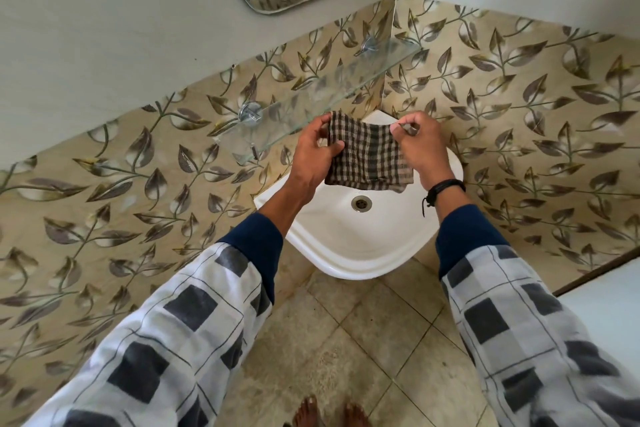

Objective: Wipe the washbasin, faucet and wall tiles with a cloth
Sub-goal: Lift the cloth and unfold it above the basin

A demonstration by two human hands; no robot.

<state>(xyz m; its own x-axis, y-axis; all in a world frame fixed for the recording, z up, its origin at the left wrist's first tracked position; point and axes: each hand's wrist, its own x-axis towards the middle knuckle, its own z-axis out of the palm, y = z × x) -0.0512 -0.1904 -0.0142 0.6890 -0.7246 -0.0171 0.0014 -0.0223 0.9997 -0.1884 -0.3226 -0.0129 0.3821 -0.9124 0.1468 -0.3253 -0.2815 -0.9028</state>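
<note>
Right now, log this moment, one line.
left hand: grips cloth | right hand: pinches cloth | cloth: spread above washbasin

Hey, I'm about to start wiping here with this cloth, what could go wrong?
The glass shelf juts out right beside your left hand; a wide swipe with the cloth might knock it. Your feet are bare on the floor tiles, so drips from the washbasin could make them slippery.
</note>
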